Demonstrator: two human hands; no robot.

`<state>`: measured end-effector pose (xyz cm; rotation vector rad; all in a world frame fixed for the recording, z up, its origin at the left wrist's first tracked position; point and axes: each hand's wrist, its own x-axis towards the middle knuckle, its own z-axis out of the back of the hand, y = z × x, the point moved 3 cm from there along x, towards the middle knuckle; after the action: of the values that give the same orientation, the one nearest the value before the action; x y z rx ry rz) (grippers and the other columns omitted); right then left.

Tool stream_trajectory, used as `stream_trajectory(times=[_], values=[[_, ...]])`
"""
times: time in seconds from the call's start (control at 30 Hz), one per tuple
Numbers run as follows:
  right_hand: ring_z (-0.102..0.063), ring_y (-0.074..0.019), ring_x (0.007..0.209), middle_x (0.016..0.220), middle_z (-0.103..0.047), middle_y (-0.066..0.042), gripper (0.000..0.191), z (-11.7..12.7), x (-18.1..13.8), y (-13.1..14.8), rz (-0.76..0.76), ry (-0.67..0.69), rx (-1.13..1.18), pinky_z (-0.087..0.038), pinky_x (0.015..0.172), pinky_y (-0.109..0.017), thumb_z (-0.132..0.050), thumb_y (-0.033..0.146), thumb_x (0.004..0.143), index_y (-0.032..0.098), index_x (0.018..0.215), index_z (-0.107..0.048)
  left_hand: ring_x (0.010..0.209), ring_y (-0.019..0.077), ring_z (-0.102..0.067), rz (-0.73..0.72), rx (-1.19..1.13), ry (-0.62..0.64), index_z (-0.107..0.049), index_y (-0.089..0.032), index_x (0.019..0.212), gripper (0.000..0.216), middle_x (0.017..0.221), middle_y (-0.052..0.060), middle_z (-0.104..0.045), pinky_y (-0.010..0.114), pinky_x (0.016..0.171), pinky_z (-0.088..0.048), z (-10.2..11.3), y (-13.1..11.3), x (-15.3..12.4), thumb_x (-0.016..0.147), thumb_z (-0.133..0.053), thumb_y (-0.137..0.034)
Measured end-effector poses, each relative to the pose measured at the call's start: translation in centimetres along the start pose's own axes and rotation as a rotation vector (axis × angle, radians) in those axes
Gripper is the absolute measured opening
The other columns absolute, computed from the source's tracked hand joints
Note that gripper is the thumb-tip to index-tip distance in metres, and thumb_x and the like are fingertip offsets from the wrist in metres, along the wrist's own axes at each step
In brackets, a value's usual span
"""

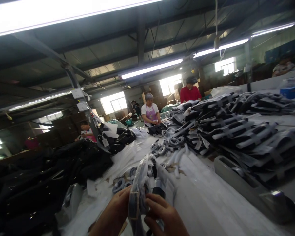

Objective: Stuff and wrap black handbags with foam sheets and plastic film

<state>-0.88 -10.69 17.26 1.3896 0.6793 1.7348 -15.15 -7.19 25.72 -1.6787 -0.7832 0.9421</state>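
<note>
Low in the middle, my left hand [114, 211] is closed on the near left side of a curved, plastic-wrapped strap [135, 193]. Its fingertips are partly hidden behind the wrapping. My right hand [164, 214] pinches the same strap from the right, with fingers bent against its inner side. The strap arches upward, away from me, grey and dark under the translucent film. Dark and pale wrapped material lies just beyond my right hand. Several coiled grey straps [173, 141] lie on the white-covered table [199, 196] past my hands, some close by my left fingers.
Black bags [51, 177] are heaped on the left. High stacks of dark pieces with white-wrapped handles [236, 131] fill the right. Grey tape dispensers [245, 183] stand on both sides. Across the table, a person in a purple apron [151, 114] and another in red [189, 94] work.
</note>
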Motion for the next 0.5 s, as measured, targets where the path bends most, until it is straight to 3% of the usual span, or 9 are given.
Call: stream_trajectory(times=[0.2,0.37,0.5], values=[[-0.066,-0.0263,0.115,0.136,-0.061,-0.013,0.045,0.2,0.0,0.0,0.078,0.029,0.004,-0.055,0.096,-0.03,-0.064,0.016,0.085,0.023,0.13,-0.065,0.073,0.0171,-0.063,0.073,-0.108,-0.016,-0.073,-0.013,0.101,0.055,0.079,0.007,-0.071,0.025,0.065,-0.046,-0.4,-0.6,-0.5,0.084,-0.061,-0.063],[-0.074,-0.02,0.093,0.138,-0.061,-0.011,0.04,0.2,-0.8,-1.6,0.171,-0.039,0.028,-0.058,0.087,-0.025,-0.058,0.021,0.094,0.028,0.132,-0.063,0.068,0.0152,-0.063,-0.023,0.02,-0.117,-0.074,-0.013,0.09,0.041,0.076,0.006,-0.072,0.024,0.066,-0.047,-0.7,-1.1,-0.7,0.074,-0.078,-0.051],[-0.069,-0.024,0.111,0.126,-0.069,-0.011,0.033,0.7,-2.9,-4.8,0.101,-0.159,-0.065,-0.054,0.096,-0.028,-0.057,0.027,0.095,0.029,0.126,-0.068,0.06,0.0151,-0.063,-0.04,0.084,-0.175,-0.075,-0.013,0.098,0.044,0.079,0.006,-0.074,0.025,0.06,-0.05,-0.9,-1.5,-0.9,0.072,-0.08,-0.05]])
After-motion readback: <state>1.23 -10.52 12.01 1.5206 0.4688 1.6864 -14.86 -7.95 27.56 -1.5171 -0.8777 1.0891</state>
